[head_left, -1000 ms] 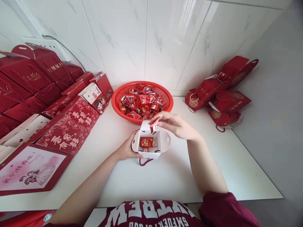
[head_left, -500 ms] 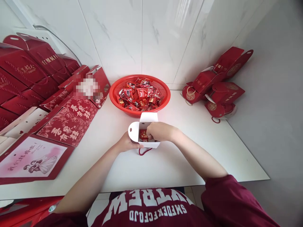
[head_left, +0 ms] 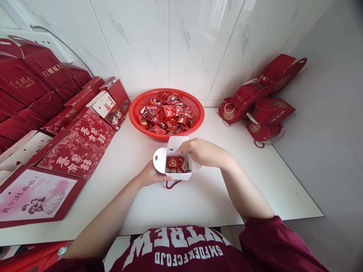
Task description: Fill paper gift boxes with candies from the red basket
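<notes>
In the head view, a small candy box (head_left: 181,176) stands on the white table with its flaps up, white inside, a dark red cord at its near side. Red-wrapped candies (head_left: 176,163) lie inside it. My left hand (head_left: 151,174) is closed round the box's left near corner, thumb along the near wall. My right hand (head_left: 200,150) is over the box's right back corner, fingers reaching just inside by the back flap. I see nothing in those fingers; they are partly hidden. Just behind the box sits a red plastic basket (head_left: 132,117) of wrapped candies.
Patterned red gift boxes (head_left: 76,151) stand in rows on the left, with red corded boxes (head_left: 36,79) stacked behind. Several closed red boxes (head_left: 272,109) lie piled at the back right. A tiled wall (head_left: 147,45) bounds the table (head_left: 227,200) at the back.
My right hand has lifted from inside the box up to its right back corner, uncovering more red candies. My left hand keeps its hold. The view has shifted slightly.
</notes>
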`<state>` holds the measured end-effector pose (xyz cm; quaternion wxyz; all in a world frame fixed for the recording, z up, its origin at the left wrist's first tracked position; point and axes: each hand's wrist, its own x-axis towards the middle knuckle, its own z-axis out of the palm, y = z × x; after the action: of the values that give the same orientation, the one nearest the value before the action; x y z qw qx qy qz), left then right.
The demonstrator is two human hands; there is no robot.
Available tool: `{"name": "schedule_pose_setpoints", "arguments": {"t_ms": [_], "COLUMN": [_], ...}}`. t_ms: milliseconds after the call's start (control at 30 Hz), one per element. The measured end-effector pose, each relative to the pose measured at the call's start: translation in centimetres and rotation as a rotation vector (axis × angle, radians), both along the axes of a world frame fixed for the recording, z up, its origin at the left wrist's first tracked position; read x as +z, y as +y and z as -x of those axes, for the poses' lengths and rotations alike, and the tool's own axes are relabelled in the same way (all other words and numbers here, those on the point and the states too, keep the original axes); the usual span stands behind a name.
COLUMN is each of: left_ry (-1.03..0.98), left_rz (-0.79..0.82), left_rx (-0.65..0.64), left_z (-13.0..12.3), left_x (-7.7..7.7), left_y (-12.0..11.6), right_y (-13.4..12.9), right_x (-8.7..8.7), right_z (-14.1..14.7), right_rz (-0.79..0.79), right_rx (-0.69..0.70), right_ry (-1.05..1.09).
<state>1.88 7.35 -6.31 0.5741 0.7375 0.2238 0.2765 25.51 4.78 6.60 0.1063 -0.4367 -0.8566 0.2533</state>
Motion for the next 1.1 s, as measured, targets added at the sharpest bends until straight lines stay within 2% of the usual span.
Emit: {"name": "schedule_pose_setpoints", "arguments": {"t_ms": [100,267,333,433,500,567,633,700,767,833,900,967,1100], "left_ry": [0.027,0.101,0.133,0.162,0.174,0.185,0.174,0.143,0.125,0.159,0.206,0.235,0.142], "left_rz": [-0.002,-0.040,-0.059,-0.071,-0.073,-0.069,-0.067,-0.081,-0.092,-0.051,0.023,0.084,0.129], "left_rx": [-0.015,0.013,0.025,0.049,0.058,0.064,0.077,0.101,0.177,0.316,0.442,0.483,0.374], "left_z": [0.2,0.7,1.0,1.3,1.5,1.7,1.7,1.6,1.4,1.3,1.4,1.7,2.2], "left_x": [0.2,-0.1,-0.4,-0.6,-0.6,-0.6,-0.4,-0.1,0.3,0.6,0.9,1.2,2.2], "left_y": [-0.3,-0.2,-0.1,0.1,0.1,0.2,0.3,0.3,0.3,0.2,0.0,-0.3,-1.3], "right_y": [0.4,1.7,2.4,3.2,3.4,3.3,2.9,2.4,1.9,1.3,0.6,-0.2,-2.0], "right_x": [0.1,-1.9,-2.8,-3.4,-2.8,-1.8,-0.7,-0.3,-0.8,-2.1,-3.9,-5.8,-8.6], "right_z": [-0.5,2.3,3.7,4.5,4.0,2.7,1.2,-0.3,-1.7,-2.9,-3.9,-4.7,-5.3], "right_rz": [-0.048,0.251,0.323,0.348,0.347,0.266,0.099,-0.092,-0.252,-0.338,-0.326,-0.237,-0.023], "right_rx": [-0.049,0.161,0.213,0.236,0.254,0.240,0.134,-0.076,-0.329,-0.528,-0.657,-0.718,-0.628], "right_ry": [0.010,-0.402,-0.470,-0.443,-0.403,-0.227,0.055,0.290,0.379,0.404,0.425,0.491,0.770]}}
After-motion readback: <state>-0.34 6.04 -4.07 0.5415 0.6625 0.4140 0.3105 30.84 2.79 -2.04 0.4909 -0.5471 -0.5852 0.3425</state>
